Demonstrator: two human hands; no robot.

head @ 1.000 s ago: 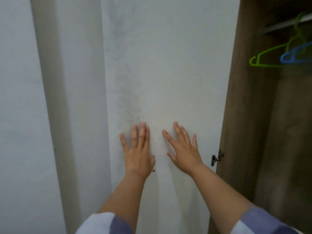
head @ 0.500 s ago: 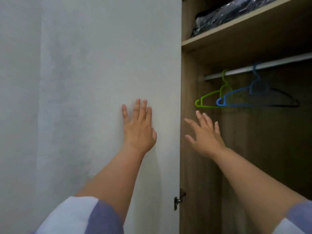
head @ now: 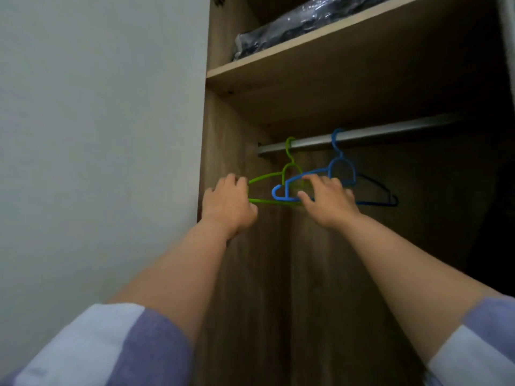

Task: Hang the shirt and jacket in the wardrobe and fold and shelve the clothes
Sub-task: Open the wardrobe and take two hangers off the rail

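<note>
A: Head view: what has changed since a second ago?

B: Both hands were flat on the white door (head: 106,121) then. Now they are inside the open wardrobe (head: 348,84), up at the hangers. The left hand (head: 227,204) has come off the door and sits at the left tip of the green hanger (head: 289,169), fingers curled around that end. Whether it truly grips is hard to tell, since the fingers hide the tip.

A: And the right?

B: The right hand (head: 328,201) is just right of the left one, fingers spread and loose, thumb under and index finger over the left end of the blue hanger (head: 341,169). It touches or nearly touches the plastic; it is not closed on it.

A: Where do the hangers sit?

B: Both hook over the rail (head: 390,132) above the hands, green to the left of blue, and they overlap between the two hands. A wrapped dark bundle (head: 301,23) lies on the shelf (head: 320,43) higher up. No shirt or jacket is in view.
</note>
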